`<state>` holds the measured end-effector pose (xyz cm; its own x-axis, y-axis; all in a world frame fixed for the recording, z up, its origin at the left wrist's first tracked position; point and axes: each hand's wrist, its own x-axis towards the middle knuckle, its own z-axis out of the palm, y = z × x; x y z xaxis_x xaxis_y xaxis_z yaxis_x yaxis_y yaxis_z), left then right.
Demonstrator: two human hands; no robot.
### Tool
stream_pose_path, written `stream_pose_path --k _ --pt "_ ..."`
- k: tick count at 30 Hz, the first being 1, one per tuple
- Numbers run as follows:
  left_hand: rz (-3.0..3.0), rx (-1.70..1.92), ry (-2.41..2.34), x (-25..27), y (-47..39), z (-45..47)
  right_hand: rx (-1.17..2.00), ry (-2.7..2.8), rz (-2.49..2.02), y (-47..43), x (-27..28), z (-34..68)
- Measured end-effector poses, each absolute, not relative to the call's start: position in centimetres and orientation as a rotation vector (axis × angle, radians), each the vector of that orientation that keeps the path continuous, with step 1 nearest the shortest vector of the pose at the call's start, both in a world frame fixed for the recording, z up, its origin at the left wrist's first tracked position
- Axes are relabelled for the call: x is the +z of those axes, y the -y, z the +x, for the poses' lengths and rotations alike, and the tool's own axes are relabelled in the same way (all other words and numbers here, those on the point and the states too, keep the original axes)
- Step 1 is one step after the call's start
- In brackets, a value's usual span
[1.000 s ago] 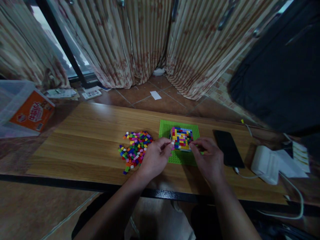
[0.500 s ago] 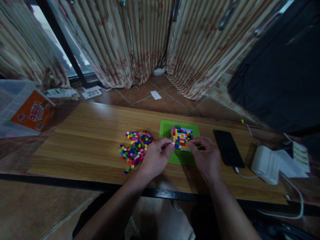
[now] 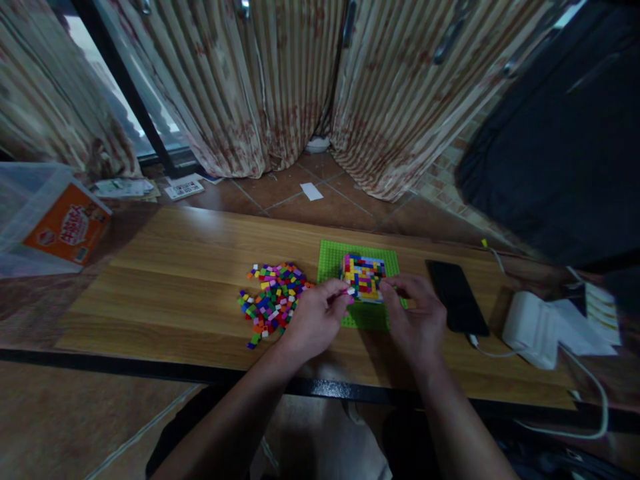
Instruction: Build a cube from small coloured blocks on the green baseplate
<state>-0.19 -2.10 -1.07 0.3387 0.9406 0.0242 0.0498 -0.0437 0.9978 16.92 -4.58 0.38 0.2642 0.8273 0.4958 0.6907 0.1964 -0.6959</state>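
Note:
A block of multicoloured toy bricks [image 3: 364, 272] stands on a green studded baseplate [image 3: 330, 252]. At its near left corner, my left hand [image 3: 320, 313] pinches a small white brick [image 3: 351, 291] between thumb and forefinger. My right hand [image 3: 415, 310] is at the near right side of the block, thumb and forefinger drawn close together. Whether anything sits between those right fingertips is too small to make out. Left of my left hand lies a pile of loose coloured bricks [image 3: 275, 297], partly hidden by that hand.
The wooden table [image 3: 175, 280] carries a black phone [image 3: 456, 297] on a cable, right of the baseplate. Farther right are a white device [image 3: 533, 330] and papers [image 3: 580, 327]. A clear plastic box [image 3: 30, 220] with an orange label stands beyond the left end.
My left hand has shifted slightly right and down with the white brick. My right hand has moved a little to the right, away from the block's near edge.

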Motion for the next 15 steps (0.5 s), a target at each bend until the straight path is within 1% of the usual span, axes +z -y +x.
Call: stream_pose_path --k 7,15 --pt "1.531 0.958 -0.928 -0.4 2.4 -0.3 0.357 1.659 -1.39 5.4 0.5 15.3" --pt "1.566 0.968 -0.957 0.1 2.7 -0.1 0.318 1.569 -1.37 5.6 0.4 14.6"
